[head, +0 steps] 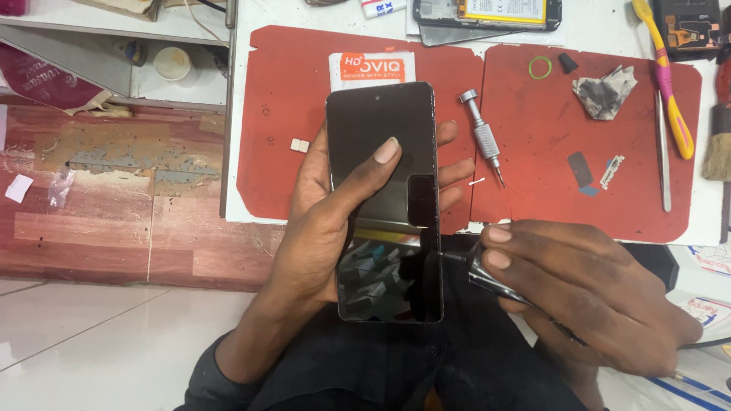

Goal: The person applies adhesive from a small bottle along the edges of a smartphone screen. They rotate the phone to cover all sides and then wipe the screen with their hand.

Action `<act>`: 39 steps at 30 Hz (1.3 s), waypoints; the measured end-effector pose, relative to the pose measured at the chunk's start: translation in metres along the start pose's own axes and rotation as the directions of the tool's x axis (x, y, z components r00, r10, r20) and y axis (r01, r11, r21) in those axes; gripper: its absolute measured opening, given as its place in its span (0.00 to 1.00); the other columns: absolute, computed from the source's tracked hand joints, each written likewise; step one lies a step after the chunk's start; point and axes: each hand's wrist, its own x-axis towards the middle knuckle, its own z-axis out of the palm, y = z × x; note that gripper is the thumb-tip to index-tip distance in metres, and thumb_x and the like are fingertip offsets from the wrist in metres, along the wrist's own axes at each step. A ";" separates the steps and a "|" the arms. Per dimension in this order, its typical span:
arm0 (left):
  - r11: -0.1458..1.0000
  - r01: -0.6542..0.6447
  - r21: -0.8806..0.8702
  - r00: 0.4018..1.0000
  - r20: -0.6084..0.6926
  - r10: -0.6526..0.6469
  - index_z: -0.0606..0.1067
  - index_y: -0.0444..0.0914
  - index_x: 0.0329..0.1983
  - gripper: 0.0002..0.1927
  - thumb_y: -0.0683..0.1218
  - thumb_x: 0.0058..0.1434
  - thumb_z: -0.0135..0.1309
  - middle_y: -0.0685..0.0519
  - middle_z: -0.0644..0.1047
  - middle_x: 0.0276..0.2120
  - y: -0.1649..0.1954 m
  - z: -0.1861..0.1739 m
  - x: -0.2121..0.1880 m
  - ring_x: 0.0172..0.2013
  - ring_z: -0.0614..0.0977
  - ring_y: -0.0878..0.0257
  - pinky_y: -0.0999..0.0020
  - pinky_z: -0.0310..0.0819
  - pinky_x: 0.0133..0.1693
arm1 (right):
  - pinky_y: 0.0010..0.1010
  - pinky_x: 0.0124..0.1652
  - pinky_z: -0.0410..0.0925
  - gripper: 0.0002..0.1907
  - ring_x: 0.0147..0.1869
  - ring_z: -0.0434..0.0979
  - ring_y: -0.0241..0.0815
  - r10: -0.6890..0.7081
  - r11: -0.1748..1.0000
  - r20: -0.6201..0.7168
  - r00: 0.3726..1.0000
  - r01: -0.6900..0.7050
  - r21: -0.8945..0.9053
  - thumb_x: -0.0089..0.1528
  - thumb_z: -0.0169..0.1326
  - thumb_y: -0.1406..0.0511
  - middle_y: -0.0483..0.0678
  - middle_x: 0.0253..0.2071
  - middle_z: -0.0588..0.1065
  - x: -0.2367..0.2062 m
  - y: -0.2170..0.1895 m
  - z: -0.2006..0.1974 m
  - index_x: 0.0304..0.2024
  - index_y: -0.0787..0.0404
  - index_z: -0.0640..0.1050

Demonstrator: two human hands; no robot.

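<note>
Black glass is facing up at the camera: a smartphone (pixel 384 205) with its dark screen uppermost is lying across the left hand (pixel 320 228), its long axis running almost straight away from the person, the end with the small front camera hole pointing toward the workbench and the other end pointing back at the lap. The left hand is cradling it from beneath, fingertips showing past the right edge of the phone and the thumb (pixel 373 164) pressing down across the glass, so the hand is clamped on the phone, which is hovering over the near edge of the red work mat (pixel 289 152). The right hand (pixel 586 297) is sitting just beside the phone's lower right edge, fingers curled together around a dark, tapered tool (pixel 476 274) whose tip is touching or nearly touching the side of the phone; exactly which, the view is not showing. On the mat beyond, a metal precision screwdriver (pixel 481 137) is lying at a slant, head away and tip toward the person, near the phone's upper right corner. Further right, a green rubber ring (pixel 540 68), a crumpled grey wipe (pixel 605 91), metal tweezers (pixel 664 152) and a yellow and pink toothbrush (pixel 664 76) are resting well apart from both hands.
</note>
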 end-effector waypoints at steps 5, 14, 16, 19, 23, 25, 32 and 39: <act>1.000 -0.007 -0.013 1.000 -0.002 0.007 0.61 0.31 0.67 0.23 0.42 0.72 0.50 0.30 0.73 0.58 0.000 0.000 0.000 0.55 0.80 0.35 0.43 0.83 0.55 | 0.42 0.50 0.79 0.18 0.51 0.84 0.54 0.001 1.000 0.038 0.999 -0.001 -0.006 0.54 0.65 0.68 0.56 0.46 0.79 0.014 -0.006 -0.001 0.45 0.68 0.78; 1.000 -0.012 -0.020 0.999 -0.032 0.011 0.62 0.31 0.67 0.22 0.41 0.73 0.48 0.29 0.72 0.60 0.002 0.001 0.001 0.56 0.79 0.36 0.44 0.81 0.57 | 0.38 0.48 0.78 0.20 0.49 0.84 0.55 -0.022 0.999 0.002 1.000 0.022 0.035 0.51 0.67 0.71 0.59 0.43 0.79 0.018 -0.003 -0.004 0.44 0.70 0.77; 1.000 -0.028 -0.013 0.998 -0.055 0.027 0.61 0.31 0.67 0.22 0.42 0.73 0.47 0.30 0.72 0.61 0.002 0.001 0.001 0.57 0.79 0.37 0.45 0.81 0.57 | 0.37 0.47 0.78 0.18 0.48 0.85 0.55 0.155 0.987 -0.122 0.980 -0.160 -0.032 0.50 0.67 0.75 0.59 0.40 0.80 0.004 -0.003 0.001 0.42 0.69 0.78; 0.998 -0.058 -0.004 0.995 -0.079 0.058 0.61 0.32 0.67 0.22 0.43 0.72 0.47 0.31 0.72 0.61 0.003 0.000 0.004 0.58 0.79 0.37 0.46 0.81 0.57 | 0.43 0.49 0.77 0.25 0.47 0.85 0.58 0.213 0.972 -0.139 0.967 -0.225 -0.075 0.41 0.67 0.75 0.61 0.39 0.80 -0.014 0.001 0.005 0.41 0.72 0.79; 0.997 -0.081 -0.007 0.991 -0.105 0.080 0.61 0.32 0.68 0.23 0.43 0.72 0.47 0.32 0.72 0.61 0.003 -0.001 0.002 0.58 0.79 0.38 0.47 0.81 0.57 | 0.40 0.47 0.77 0.24 0.47 0.85 0.57 0.168 0.985 -0.142 0.976 -0.173 -0.026 0.40 0.66 0.76 0.60 0.40 0.80 -0.013 0.001 0.010 0.41 0.73 0.78; 0.996 -0.084 -0.004 0.991 -0.103 0.083 0.61 0.32 0.68 0.23 0.43 0.72 0.47 0.32 0.72 0.61 0.004 -0.001 0.002 0.58 0.79 0.38 0.47 0.81 0.57 | 0.40 0.47 0.78 0.23 0.47 0.85 0.56 0.186 0.981 -0.169 0.968 -0.193 -0.024 0.41 0.64 0.78 0.60 0.40 0.80 -0.004 -0.003 0.012 0.41 0.73 0.79; 0.997 -0.078 0.012 0.992 -0.097 0.078 0.62 0.31 0.67 0.22 0.43 0.73 0.47 0.32 0.73 0.60 0.003 -0.001 0.002 0.58 0.79 0.38 0.47 0.82 0.57 | 0.41 0.49 0.77 0.23 0.50 0.84 0.57 0.121 0.993 -0.076 0.990 -0.119 0.022 0.44 0.67 0.74 0.59 0.42 0.79 0.007 -0.005 0.009 0.43 0.72 0.78; 0.997 -0.079 0.007 0.991 -0.105 0.080 0.61 0.32 0.67 0.22 0.43 0.72 0.47 0.33 0.73 0.60 0.002 -0.002 0.002 0.58 0.79 0.38 0.47 0.82 0.57 | 0.42 0.51 0.78 0.21 0.51 0.84 0.56 0.154 0.988 -0.082 0.985 -0.152 0.024 0.46 0.67 0.73 0.57 0.43 0.80 -0.017 0.002 0.011 0.42 0.70 0.78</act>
